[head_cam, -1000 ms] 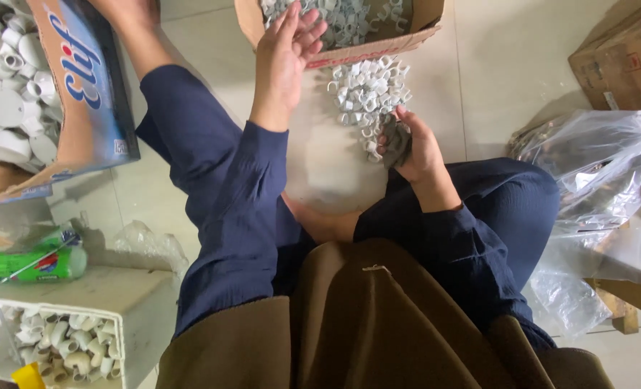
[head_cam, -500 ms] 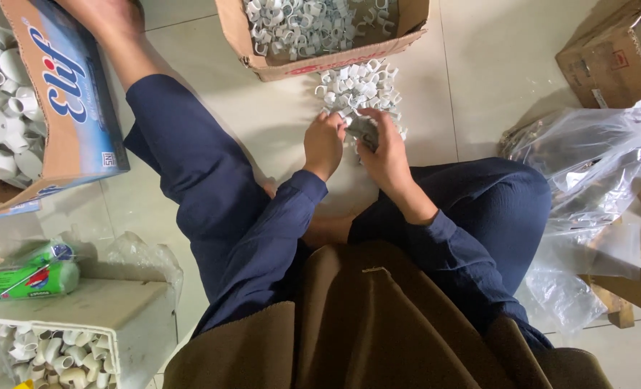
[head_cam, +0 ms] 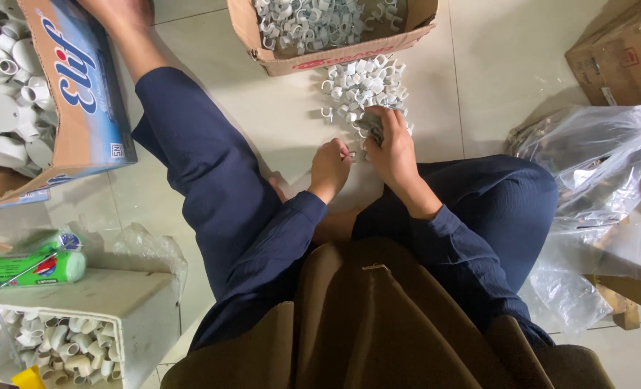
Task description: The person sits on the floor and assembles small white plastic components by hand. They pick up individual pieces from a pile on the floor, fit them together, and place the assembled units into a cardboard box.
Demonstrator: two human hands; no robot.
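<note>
Sitting on a pale tiled floor (head_cam: 248, 108), the person works between their knees; an open cardboard box (head_cam: 335, 61) full of small white plastic clips stands just beyond a loose heap of clips (head_cam: 360, 83) on the tiles, touching its front wall; nothing lies between the hands and the heap. A larger box with a blue printed side (head_cam: 83, 94), holding round white fittings, sits at far left; a green tube (head_cam: 29, 268) and a white bin of fittings (head_cam: 68, 342) lie below it; crumpled clear plastic bags (head_cam: 601, 166) and a brown carton (head_cam: 619, 54) are at right. The right hand (head_cam: 392, 148) is closed around a bunch of clips at the heap's near edge; the left hand (head_cam: 331, 166) is curled, pinching a single clip beside it. Half a second ago both hands sat slightly nearer the heap, the left touching the right; now they are a little apart.
</note>
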